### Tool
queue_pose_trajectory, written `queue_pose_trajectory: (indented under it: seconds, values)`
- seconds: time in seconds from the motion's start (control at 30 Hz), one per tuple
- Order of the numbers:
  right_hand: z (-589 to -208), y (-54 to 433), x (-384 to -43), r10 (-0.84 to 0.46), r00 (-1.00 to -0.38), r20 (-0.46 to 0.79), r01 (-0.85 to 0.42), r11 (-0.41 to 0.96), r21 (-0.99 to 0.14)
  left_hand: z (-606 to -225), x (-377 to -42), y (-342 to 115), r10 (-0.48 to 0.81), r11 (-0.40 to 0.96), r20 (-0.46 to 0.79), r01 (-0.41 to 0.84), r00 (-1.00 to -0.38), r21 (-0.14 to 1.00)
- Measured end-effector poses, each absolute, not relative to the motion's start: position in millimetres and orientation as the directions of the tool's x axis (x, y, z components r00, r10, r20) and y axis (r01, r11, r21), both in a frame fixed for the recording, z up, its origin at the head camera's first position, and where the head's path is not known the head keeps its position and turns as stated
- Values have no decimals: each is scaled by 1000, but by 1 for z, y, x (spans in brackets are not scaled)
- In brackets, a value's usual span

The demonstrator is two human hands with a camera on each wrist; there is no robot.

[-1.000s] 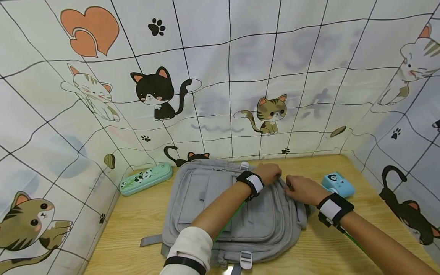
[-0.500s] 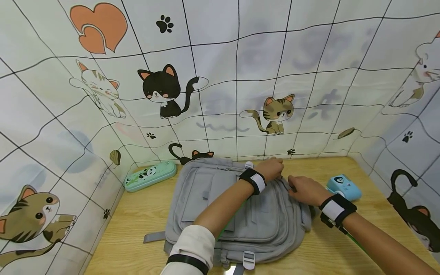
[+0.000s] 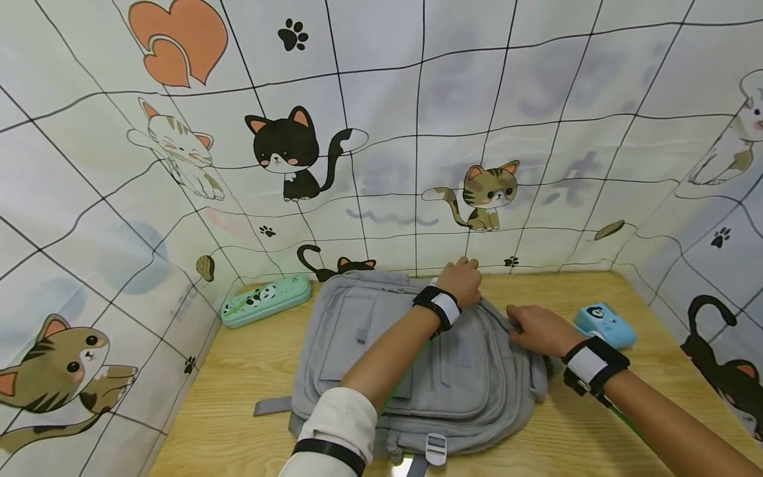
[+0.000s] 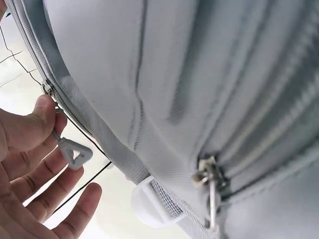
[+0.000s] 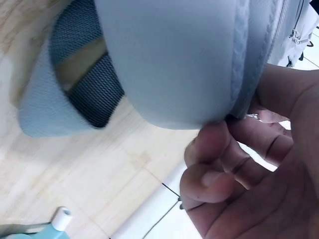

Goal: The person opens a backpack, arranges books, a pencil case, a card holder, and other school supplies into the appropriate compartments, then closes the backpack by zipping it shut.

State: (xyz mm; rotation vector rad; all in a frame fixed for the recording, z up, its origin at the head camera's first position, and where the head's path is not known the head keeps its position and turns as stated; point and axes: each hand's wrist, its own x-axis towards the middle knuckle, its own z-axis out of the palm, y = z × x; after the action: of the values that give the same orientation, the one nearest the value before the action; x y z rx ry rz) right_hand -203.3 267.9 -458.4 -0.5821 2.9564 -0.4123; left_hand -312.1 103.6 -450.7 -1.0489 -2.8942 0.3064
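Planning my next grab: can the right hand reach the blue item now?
Probably yes: the blue item sits close beside the right hand, nothing visible between, though that hand must first release the backpack.

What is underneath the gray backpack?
The wooden table is under the gray backpack, and a flat gray strap sticks out past its left edge. The rest is covered, so whether anything else lies beneath can't be seen.

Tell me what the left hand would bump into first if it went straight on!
The left hand would probably bump the wall near the striped cat picture, though I can't tell how far off it is.
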Motion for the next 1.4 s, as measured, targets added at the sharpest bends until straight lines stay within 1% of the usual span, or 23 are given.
queue_pose_trajectory:
  seconds: [0.13, 0.3, 0.4, 0.53, 0.67, 0.93, 1.17, 1.4]
  values:
    - [-454, 264, -211, -364, -931, -41, -340, 902, -267, -452, -316, 103, 628, 766, -29, 624, -778, -154]
    - [-453, 255, -230, -315, -949, 20, -312, 927, -209, -450, -315, 104, 602, 793, -17, 600, -798, -100]
    - [-455, 252, -235, -310, -950, 15, -307, 930, -202, -449, -313, 105, 586, 807, -19, 585, -810, -85]
    - [-457, 251, -234, -306, -952, -11, -295, 926, -234, -450, -312, 103, 568, 820, -17, 567, -823, -81]
    - [-456, 253, -233, -307, -952, 8, -299, 921, -249, -447, -312, 98, 535, 843, 5, 533, -845, -70]
    - [-457, 252, -236, -317, -948, 9, -310, 921, -234, -451, -319, 93, 480, 877, -6, 480, -877, -41]
    - [-457, 252, -235, -310, -951, 15, -305, 924, -232, -460, -330, 86, 446, 895, 27, 445, -895, -28]
    - [-456, 253, -234, -310, -951, 15, -305, 924, -228, -453, -329, 74, 415, 910, 43, 414, -909, -36]
